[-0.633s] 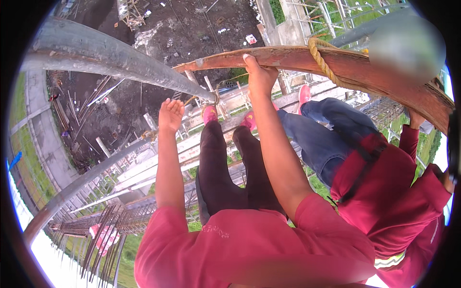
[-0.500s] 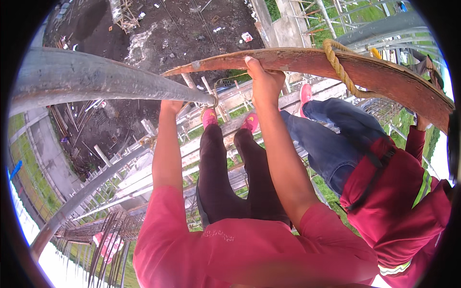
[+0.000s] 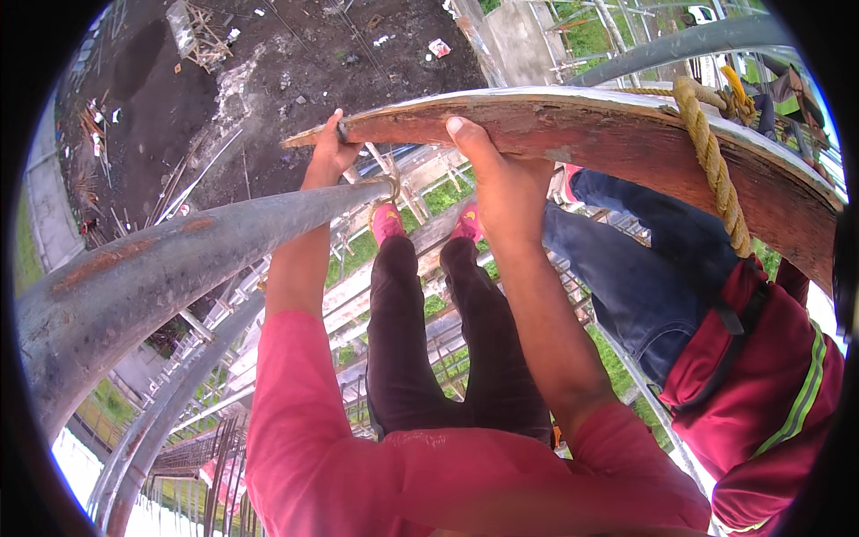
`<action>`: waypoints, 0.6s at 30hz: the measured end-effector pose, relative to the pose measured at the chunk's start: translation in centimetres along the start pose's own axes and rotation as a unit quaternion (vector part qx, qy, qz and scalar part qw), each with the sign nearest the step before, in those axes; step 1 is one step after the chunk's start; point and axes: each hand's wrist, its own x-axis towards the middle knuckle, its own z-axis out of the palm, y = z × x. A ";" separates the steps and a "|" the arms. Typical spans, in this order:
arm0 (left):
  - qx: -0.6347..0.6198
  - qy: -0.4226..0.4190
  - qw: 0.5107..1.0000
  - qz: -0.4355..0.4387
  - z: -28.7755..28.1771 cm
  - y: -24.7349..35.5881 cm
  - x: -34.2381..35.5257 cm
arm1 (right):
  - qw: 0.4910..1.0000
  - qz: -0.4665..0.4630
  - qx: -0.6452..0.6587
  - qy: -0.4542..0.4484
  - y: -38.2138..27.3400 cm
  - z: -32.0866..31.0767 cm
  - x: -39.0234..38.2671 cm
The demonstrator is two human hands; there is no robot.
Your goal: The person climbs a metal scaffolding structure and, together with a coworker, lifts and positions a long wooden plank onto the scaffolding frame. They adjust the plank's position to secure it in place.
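A weathered red-brown wooden plank (image 3: 608,125) crosses in front of me, tapering to a split tip at its left. My left hand (image 3: 331,152) grips it close to that tip, and my right hand (image 3: 497,179) grips it farther right, thumb along its face. A twisted yellow rope (image 3: 711,161) loops over the plank's right part. A grey metal pipe (image 3: 157,264) with rust patches runs past my left forearm, crossing over it, to a ring-like fitting below my left hand.
A co-worker in maroon top and jeans (image 3: 752,394) is close at my right. My pink shoes (image 3: 465,224) stand on narrow beams (image 3: 344,304) high over dark, littered ground (image 3: 268,54). Further pipes (image 3: 698,40), rebar (image 3: 219,456) and a concrete column (image 3: 510,45) surround us.
My left hand has risen from below the plank to grip near its tip. The plank and my right hand appear nearer. The pipe now sits lower in view, across my left forearm.
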 end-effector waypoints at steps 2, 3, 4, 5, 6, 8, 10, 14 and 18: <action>-0.010 0.009 1.000 0.007 -0.2 -0.3 0.9 | 1.000 -0.012 -0.017 -0.010 0.1 0.0 0.2; -0.010 0.020 1.000 0.007 -0.4 -0.4 1.2 | 0.999 -0.009 -0.034 -0.017 0.2 -0.1 0.3; -0.007 0.042 0.999 0.006 -0.4 -0.5 1.5 | 0.999 -0.007 -0.048 -0.018 0.2 -0.1 0.4; -0.007 0.018 1.000 0.016 -0.5 -0.4 1.7 | 0.999 -0.010 -0.039 -0.030 0.3 0.0 0.6; -0.006 0.006 1.000 0.019 -0.5 -0.3 1.9 | 0.999 -0.011 -0.030 -0.034 0.3 0.0 0.8; -0.005 0.012 1.000 0.028 -0.6 -0.1 2.2 | 0.999 -0.017 -0.025 -0.042 0.3 0.1 1.1; -0.008 0.046 0.998 0.033 -0.4 0.2 2.5 | 0.998 -0.029 -0.034 -0.052 0.2 0.1 1.3; -0.035 0.096 0.993 0.065 0.1 1.4 3.0 | 0.997 -0.008 -0.002 -0.074 -0.3 0.2 1.9; -0.035 0.088 0.994 0.050 0.4 3.7 1.4 | 0.995 -0.054 0.024 -0.085 -1.5 1.4 2.1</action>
